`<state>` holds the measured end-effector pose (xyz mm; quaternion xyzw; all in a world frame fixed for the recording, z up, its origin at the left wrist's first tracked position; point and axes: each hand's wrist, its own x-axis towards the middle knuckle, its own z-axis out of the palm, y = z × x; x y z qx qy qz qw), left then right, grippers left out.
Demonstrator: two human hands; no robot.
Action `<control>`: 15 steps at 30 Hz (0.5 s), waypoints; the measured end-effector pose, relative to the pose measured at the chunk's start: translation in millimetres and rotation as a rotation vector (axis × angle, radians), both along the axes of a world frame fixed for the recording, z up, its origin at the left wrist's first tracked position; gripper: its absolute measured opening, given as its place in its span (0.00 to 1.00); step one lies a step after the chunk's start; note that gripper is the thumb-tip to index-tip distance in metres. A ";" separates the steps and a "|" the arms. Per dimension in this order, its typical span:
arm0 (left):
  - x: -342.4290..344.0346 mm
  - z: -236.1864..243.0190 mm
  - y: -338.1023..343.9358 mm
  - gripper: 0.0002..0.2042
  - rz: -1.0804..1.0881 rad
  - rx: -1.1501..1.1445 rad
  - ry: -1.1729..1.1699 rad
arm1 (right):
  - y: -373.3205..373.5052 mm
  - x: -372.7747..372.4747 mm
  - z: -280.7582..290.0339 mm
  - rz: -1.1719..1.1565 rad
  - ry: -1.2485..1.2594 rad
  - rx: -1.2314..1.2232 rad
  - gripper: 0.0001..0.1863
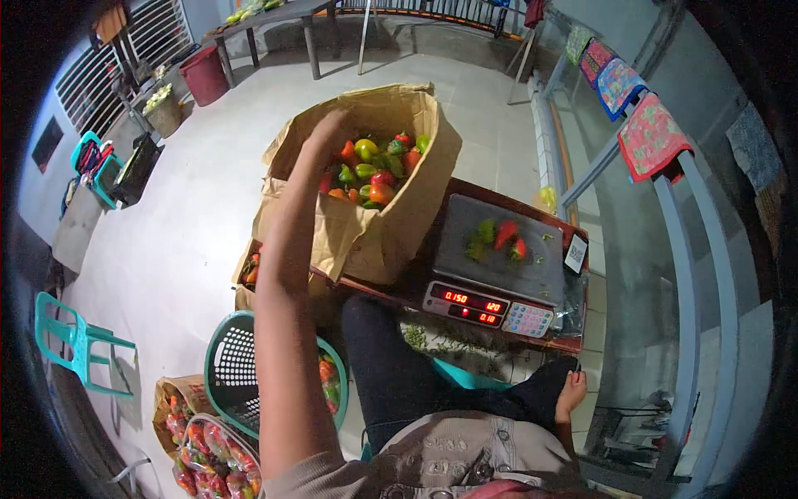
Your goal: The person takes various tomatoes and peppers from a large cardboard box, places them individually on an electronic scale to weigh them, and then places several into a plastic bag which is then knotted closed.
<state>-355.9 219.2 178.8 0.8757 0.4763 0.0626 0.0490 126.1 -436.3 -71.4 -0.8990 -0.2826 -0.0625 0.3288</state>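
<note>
My left arm stretches forward over a large brown paper bag [432, 158], and my left hand [334, 129] is inside its mouth. The fingers are hard to make out there. Red, orange and green peppers [366, 170] fill the bag beside that hand. To the right, a digital scale [499, 249] with lit red figures carries a few red and green peppers [504, 235] on its dark platform. My right hand [570, 392] rests by my right knee, its fingers curled; a thin dark thing shows at the fingertips, too small to name.
The scale stands on a dark red low table [465, 190]. At my left are a green plastic basket [229, 374], bagged peppers [216, 457] and a teal chair [79, 341]. A metal railing [677, 258] with cloths runs along the right. A table [266, 18] stands far back.
</note>
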 end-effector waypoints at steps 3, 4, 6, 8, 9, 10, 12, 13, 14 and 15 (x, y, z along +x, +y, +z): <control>37.4 -29.4 -22.2 0.17 0.200 -0.087 -0.016 | -8.2 -9.1 13.7 -0.036 0.007 0.018 0.12; 62.2 -65.2 -15.4 0.15 0.263 -0.016 -0.028 | -20.1 -9.8 20.8 -0.080 -0.014 -0.003 0.13; 27.7 -84.7 -6.8 0.14 0.360 0.257 0.063 | -5.7 -14.5 24.4 -0.049 0.005 0.013 0.13; 32.8 -96.2 0.1 0.17 0.283 0.281 0.222 | -4.0 -27.7 47.3 -0.060 0.012 0.027 0.14; 27.5 -81.3 -6.0 0.18 0.276 0.177 0.330 | -0.3 -31.6 55.5 -0.055 0.026 0.045 0.15; 21.3 -84.0 -12.0 0.18 0.286 0.233 0.253 | 3.2 -30.3 57.5 -0.043 0.065 0.067 0.15; 2.9 -86.7 -9.3 0.18 0.314 0.330 0.150 | 4.3 -27.1 61.0 -0.022 0.150 0.114 0.15; -4.9 -89.3 -6.8 0.18 0.341 0.369 0.130 | 4.5 -23.4 54.7 -0.034 0.134 0.087 0.15; 14.3 -81.7 -8.0 0.18 0.387 0.231 -0.161 | -0.1 -18.3 45.7 -0.070 0.110 0.046 0.15; 27.1 -69.0 -9.3 0.18 0.348 0.134 -0.415 | -5.7 -14.0 38.0 -0.100 0.088 0.007 0.15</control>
